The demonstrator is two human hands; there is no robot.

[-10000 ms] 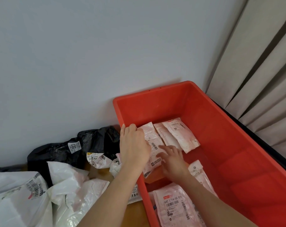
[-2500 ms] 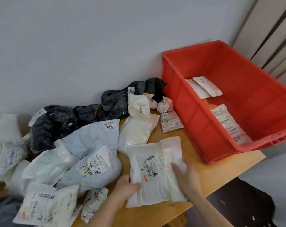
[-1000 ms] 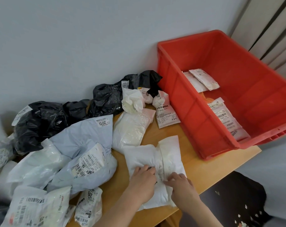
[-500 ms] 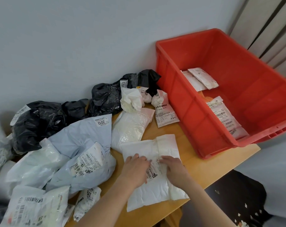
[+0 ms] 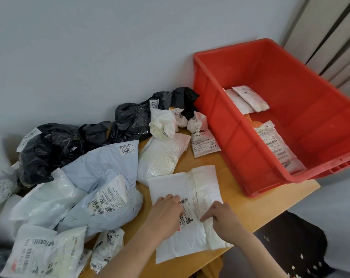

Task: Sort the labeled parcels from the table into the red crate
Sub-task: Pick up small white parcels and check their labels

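Red plastic fills the right of the frame: the red crate (image 5: 226, 109), open-topped, holding a few flat labelled packets on its floor. It sits on a pale wooden worktop (image 5: 248, 201) that runs from the lower centre up to a grey wall. To the left sprawls a heap of parcels (image 5: 102, 173), black, pale blue and white, reaching the left edge. Low and centre lies a flat white parcel (image 5: 182, 183) with its barcode label facing up, near the worktop's front edge and just left of the crate's near corner. The left hand (image 5: 166, 209) rests flat on the parcel with fingers spread, loose, not gripping. The right hand (image 5: 220, 215) pinches the wrinkled wrapper beside the label, a light grip on the parcel. The parcel lies directly beneath both hands, touching them. A judgement: the label is being smoothed or read; to do this well, flatten it fully, then lift by two opposite edges so the soft bag does not sag on its way right and up into the crate
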